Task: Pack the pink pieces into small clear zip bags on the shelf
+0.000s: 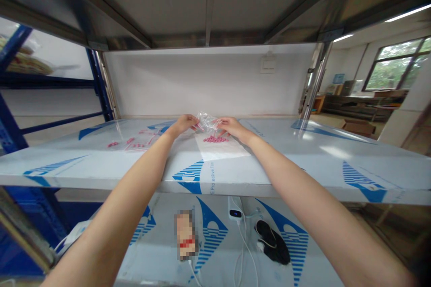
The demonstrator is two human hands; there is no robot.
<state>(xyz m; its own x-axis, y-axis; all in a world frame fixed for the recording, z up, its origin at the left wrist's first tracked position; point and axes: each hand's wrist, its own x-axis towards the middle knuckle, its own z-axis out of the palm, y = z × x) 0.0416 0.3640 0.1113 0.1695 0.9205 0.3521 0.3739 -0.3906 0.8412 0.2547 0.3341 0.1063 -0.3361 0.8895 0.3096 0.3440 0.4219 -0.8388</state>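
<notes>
Between my two hands a clear plastic bag (pixel 208 122) is stretched just above the metal shelf. The fingers of my left hand (pixel 186 123) pinch its left side, and those of my right hand (pixel 232 126) pinch its right side. Right below lies a cluster of small pink balls (pixel 216 139) on a white sheet (pixel 222 151). Off to the left, more pink pieces (pixel 137 145) lie in or on flat clear plastic bags; which of the two I cannot tell.
The metal shelf (pixel 289 166) carries blue-printed protective film. A lower shelf (pixel 161 242) holds a pixelated phone-like object (pixel 186 235) on a cable, a white power bank (pixel 235 213) and a black item (pixel 272 242). An upper shelf (pixel 178 4) hangs overhead. Metal posts (pixel 314 83) stand either side.
</notes>
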